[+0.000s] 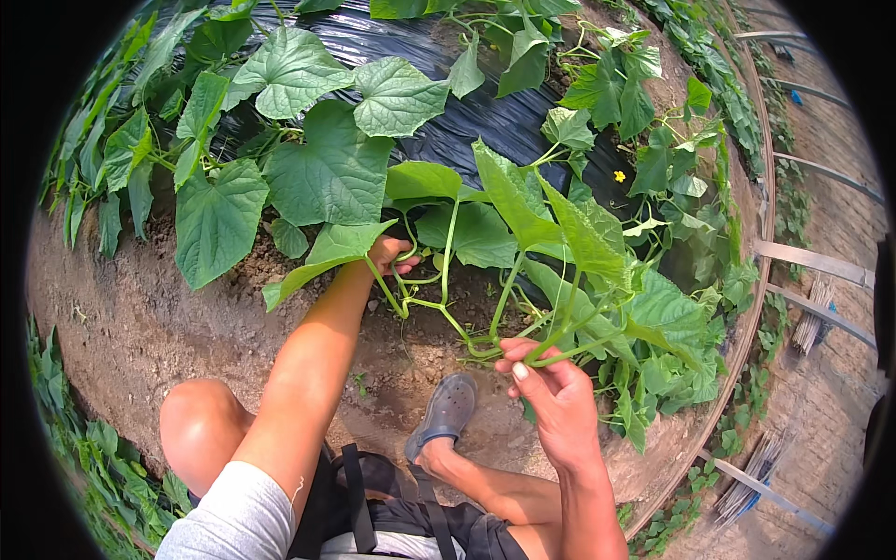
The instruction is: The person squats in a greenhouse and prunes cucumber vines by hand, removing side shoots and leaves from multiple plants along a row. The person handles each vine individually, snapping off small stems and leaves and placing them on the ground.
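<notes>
A cucumber vine [455, 323] with broad green leaves stretches between my two hands above the soil. My left hand [393, 256] reaches in among the stems and pinches one near the plant's base; a leaf [329, 248] hangs over the wrist and hides part of the hand. On the other side, my right hand [553, 385] grips the vine between thumb and fingers where several leaf stalks [567, 336] branch off. Large upright leaves [518, 199] rise just beyond the right hand. Thin tendrils curl along the stem.
Black plastic mulch film [455, 133] covers the bed behind the vine. More cucumber plants [329, 168] crowd the left, and a yellow flower [619, 176] shows at right. My foot in a grey clog [448, 409] rests on bare soil. Metal hoops [815, 262] and stick bundles [752, 476] lie far right.
</notes>
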The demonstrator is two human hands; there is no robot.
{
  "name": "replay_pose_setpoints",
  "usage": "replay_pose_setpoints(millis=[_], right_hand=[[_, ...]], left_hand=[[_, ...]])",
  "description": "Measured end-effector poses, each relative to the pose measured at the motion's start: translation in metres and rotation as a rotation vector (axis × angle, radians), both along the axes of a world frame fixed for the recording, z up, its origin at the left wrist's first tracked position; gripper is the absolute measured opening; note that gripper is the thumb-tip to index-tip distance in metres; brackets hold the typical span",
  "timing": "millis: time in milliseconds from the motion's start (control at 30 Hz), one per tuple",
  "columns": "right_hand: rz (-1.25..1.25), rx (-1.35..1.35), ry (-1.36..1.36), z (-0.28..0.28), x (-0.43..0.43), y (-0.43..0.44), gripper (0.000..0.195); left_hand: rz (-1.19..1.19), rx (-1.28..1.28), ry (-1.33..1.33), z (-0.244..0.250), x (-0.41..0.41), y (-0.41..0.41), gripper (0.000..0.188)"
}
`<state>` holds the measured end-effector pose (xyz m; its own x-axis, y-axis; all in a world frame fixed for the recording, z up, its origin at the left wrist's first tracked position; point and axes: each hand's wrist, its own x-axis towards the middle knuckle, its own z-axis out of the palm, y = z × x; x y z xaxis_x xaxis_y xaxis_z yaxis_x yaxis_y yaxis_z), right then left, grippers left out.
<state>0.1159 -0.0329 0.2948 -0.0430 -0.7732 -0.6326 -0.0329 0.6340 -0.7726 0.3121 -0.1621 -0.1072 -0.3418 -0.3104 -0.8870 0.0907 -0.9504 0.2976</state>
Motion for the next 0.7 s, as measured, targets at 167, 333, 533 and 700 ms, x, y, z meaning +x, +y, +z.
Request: replay_pose_setpoints(millis=[167,333,533,700], right_hand=[[0.015,0.002,-0.008,0.001,0.002,-0.002,0.016],[-0.001,0.002,0.005,-0.001,-0.002,-0.001,0.016],[-0.002,0.004,-0.004,-0.002,-0.002,-0.003,0.016],[-0.039,-0.013,0.013,-0.001,-0.004,-0.002,0.018]], left_hand=[[0.175,0.095,0.076,-0.021,0.005,0.009,0.019],[0.206,0.161,0.210,-0.035,0.006,0.018,0.017],[0.352,0.109,0.396,-0.054,0.015,0.031,0.017],[0.387,-0.261,0.220,-0.024,0.012,0.061,0.027]])
